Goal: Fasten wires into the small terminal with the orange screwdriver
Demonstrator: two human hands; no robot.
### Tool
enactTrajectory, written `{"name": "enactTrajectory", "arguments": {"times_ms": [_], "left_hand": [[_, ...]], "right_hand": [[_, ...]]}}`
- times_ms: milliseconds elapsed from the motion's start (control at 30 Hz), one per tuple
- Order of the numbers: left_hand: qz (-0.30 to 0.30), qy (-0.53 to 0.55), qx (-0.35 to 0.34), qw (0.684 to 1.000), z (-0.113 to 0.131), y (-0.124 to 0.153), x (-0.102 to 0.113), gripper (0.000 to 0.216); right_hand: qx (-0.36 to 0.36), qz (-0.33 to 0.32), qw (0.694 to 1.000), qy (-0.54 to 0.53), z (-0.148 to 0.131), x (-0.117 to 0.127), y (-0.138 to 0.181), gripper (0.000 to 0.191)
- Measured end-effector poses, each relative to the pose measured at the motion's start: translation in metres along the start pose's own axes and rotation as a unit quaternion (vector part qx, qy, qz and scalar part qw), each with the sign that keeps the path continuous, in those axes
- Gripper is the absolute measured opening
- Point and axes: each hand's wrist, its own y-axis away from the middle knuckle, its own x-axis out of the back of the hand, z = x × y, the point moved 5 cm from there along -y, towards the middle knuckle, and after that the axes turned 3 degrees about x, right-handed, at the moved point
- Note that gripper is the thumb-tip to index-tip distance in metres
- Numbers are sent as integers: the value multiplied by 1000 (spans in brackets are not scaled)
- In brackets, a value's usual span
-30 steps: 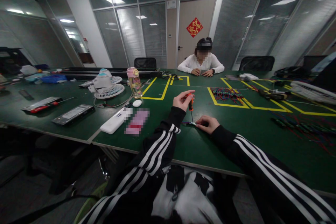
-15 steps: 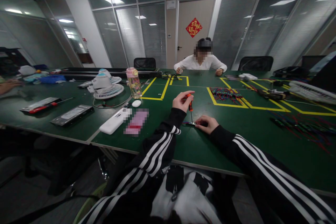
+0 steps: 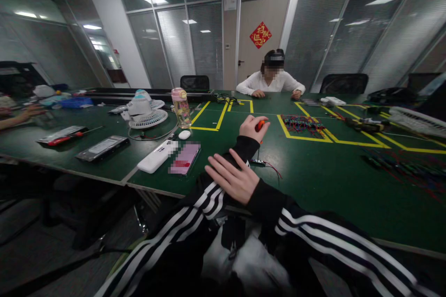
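My left hand [image 3: 251, 129] is closed around the orange and black handle of a screwdriver [image 3: 261, 125]. The screwdriver stands nearly upright, its thin shaft reaching down to a small dark circuit board [image 3: 258, 162] on the green table. Red and dark wires trail from the board's right side. My right hand [image 3: 235, 177] lies across my left forearm sleeve, fingers stretched and spread, with nothing held. Whether the screwdriver's tip sits in a screw is too small to tell.
Left of my hands lie a pink phone [image 3: 184, 158], a white power bank [image 3: 158, 156], a hard drive [image 3: 102, 147] and a white fan [image 3: 148, 118]. A bottle [image 3: 181, 107] stands behind. Wired boards [image 3: 303, 124] lie inside yellow tape at right. Across the table sits a person [image 3: 272, 79].
My right hand has let go of the circuit board and moved left onto my left sleeve, its fingers now spread. The left hand still grips the screwdriver. The person opposite lowered a hand.
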Motion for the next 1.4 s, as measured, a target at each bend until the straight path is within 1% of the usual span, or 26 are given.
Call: {"name": "enactTrajectory", "arguments": {"times_ms": [67,133,200,333,467,567,667,733,800,833,933,967,1033,1100,1133,1200,1233,1267,1300,1333,1367,1400], "left_hand": [[-15,-16,-10,1000,3,-2,-8,17],[-30,-23,-21,999,5,-3,-16,17],[-32,-24,-30,999,5,-4,-20,17],[-20,-18,-17,999,5,-5,-22,16],[-41,0,-32,999,9,-4,-26,13],[-55,12,-43,997,11,0,-32,12],[-26,32,-61,997,16,3,-31,11],[-11,45,-85,995,21,5,-28,10],[-3,56,-105,993,24,5,-25,9],[0,60,-112,992,25,5,-24,8],[9,62,-117,991,21,3,-20,5],[14,63,-118,991,19,3,-18,4],[28,65,-120,990,16,3,-13,3],[40,61,-126,989,14,5,-6,3],[43,59,-130,989,14,7,-2,3],[38,53,-138,988,17,12,5,4],[31,48,-144,988,18,14,9,6],[21,40,-149,988,20,17,13,9],[9,32,-156,987,22,20,16,12],[-10,25,-166,986,24,22,19,15],[-28,21,-173,984,26,24,22,17],[-47,22,-173,984,26,25,25,19]], "right_hand": [[8,34,997,65,3,-8,-15,27],[29,56,995,80,3,-14,-23,25],[26,71,995,59,-1,-18,-27,27],[48,98,994,-7,-18,-15,-28,25],[81,105,987,-86,-42,-6,-34,25],[73,81,980,-166,-63,-4,-39,27],[45,89,967,-233,-79,-6,-40,31],[44,95,960,-260,-90,-9,-40,30],[38,85,954,-285,-102,-14,-41,29],[35,67,952,-297,-109,-17,-43,28],[25,35,942,-332,-130,-25,-48,25],[15,36,940,-339,-135,-27,-49,28],[28,37,941,-334,-139,-28,-52,30],[68,37,951,-298,-133,-23,-51,28],[88,44,958,-268,-125,-17,-49,29],[122,85,968,-204,-97,5,-37,31],[130,109,969,-179,-78,19,-27,30],[109,124,974,-155,-53,33,-15,30],[62,131,981,-126,-25,45,0,27],[3,124,988,-95,6,55,17,19],[-45,137,987,-67,36,64,37,13],[-112,137,983,-43,67,69,59,10]]}}
